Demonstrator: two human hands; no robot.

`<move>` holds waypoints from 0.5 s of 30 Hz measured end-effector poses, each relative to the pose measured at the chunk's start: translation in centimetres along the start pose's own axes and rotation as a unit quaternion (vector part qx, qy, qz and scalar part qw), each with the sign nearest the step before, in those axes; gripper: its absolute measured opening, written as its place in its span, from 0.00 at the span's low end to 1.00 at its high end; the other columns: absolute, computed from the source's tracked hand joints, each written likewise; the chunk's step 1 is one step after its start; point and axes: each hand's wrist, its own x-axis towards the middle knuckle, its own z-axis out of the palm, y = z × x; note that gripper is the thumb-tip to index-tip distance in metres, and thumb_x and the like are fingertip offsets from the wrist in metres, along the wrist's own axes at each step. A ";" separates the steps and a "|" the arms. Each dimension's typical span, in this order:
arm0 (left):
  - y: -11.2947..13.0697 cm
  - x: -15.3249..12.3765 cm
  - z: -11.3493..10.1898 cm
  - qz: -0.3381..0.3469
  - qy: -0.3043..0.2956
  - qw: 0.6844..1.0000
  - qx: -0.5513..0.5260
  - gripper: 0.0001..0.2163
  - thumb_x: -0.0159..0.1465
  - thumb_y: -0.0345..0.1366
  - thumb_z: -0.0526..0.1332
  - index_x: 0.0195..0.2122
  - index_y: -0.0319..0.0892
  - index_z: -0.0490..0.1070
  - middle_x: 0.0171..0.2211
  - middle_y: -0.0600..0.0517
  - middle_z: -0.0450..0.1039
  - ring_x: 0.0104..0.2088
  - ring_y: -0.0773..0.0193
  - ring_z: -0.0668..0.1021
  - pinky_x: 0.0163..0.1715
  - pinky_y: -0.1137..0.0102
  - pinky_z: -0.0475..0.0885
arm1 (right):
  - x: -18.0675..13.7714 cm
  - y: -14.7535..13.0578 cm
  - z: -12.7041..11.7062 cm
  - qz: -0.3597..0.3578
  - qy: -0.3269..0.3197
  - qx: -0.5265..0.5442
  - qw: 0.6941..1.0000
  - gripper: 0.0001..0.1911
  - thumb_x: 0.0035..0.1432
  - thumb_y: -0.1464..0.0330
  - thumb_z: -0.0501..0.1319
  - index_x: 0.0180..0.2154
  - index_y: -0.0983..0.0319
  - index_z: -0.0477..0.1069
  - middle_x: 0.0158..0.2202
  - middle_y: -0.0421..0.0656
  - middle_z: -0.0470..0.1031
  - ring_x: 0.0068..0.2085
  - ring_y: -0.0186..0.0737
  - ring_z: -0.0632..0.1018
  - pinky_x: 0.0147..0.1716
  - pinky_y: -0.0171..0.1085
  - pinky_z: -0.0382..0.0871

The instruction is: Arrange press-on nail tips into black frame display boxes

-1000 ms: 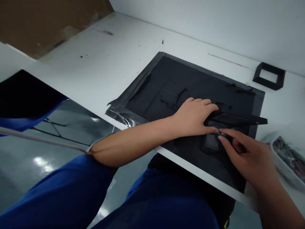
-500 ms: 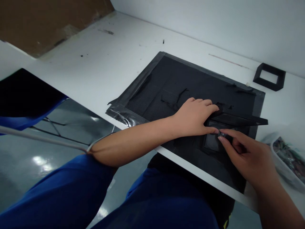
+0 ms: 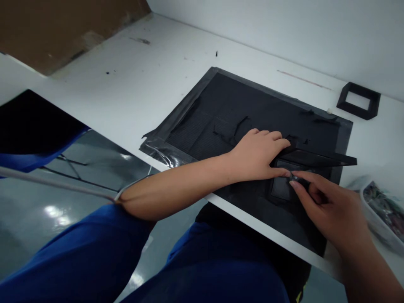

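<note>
A shallow black case [image 3: 284, 189] lies on the black mat [image 3: 202, 122], its flat dark panel facing up. Along its far side a thin black frame-like flap [image 3: 322, 158] is raised at a slant. My left hand [image 3: 260, 155] grips the case from the left, fingers curled behind the flap and thumb stretched over the panel. With thumb and forefinger, my right hand [image 3: 328, 202] pinches a small dark, shiny piece [image 3: 293, 177] at the tip of the left thumb. What that piece is stays unclear, and the right hand's other fingers are curled under.
At the back right of the white table [image 3: 126, 92] stands a black rectangular frame [image 3: 359, 101]. A clear plastic tub [image 3: 375, 214] of small mixed items sits at the right. Black scraps [image 3: 241, 124] lie on the mat. A brown board [image 3: 69, 29] is at the far left.
Both hands stay almost still, the right still pinching the small piece by the left thumb. The view has shifted very slightly.
</note>
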 end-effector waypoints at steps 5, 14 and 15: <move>0.1 0.0 0.0 0.000 -0.001 1.000 0.005 0.28 0.64 0.54 0.63 0.59 0.43 0.68 0.55 0.46 0.73 0.54 0.50 0.75 0.52 0.59 0.64 | 0.0 0.0 0.0 -0.002 -0.001 -0.004 1.000 0.15 0.66 0.56 0.59 0.47 0.55 0.78 0.19 0.33 0.61 0.19 0.29 0.66 0.21 0.32 0.60; -0.1 -0.1 0.1 0.005 0.003 1.000 0.009 0.28 0.64 0.55 0.62 0.59 0.43 0.68 0.55 0.46 0.73 0.53 0.50 0.76 0.50 0.60 0.64 | -0.1 0.1 0.0 -0.002 -0.001 -0.005 1.000 0.15 0.66 0.56 0.59 0.47 0.55 0.78 0.19 0.32 0.61 0.19 0.28 0.66 0.21 0.32 0.59; -0.1 -0.1 0.1 0.006 0.002 1.000 0.009 0.28 0.64 0.56 0.62 0.59 0.43 0.68 0.55 0.46 0.73 0.53 0.50 0.76 0.50 0.59 0.64 | -0.1 0.1 0.0 0.000 -0.003 -0.004 1.000 0.15 0.66 0.56 0.59 0.47 0.55 0.78 0.19 0.33 0.61 0.19 0.29 0.66 0.21 0.32 0.59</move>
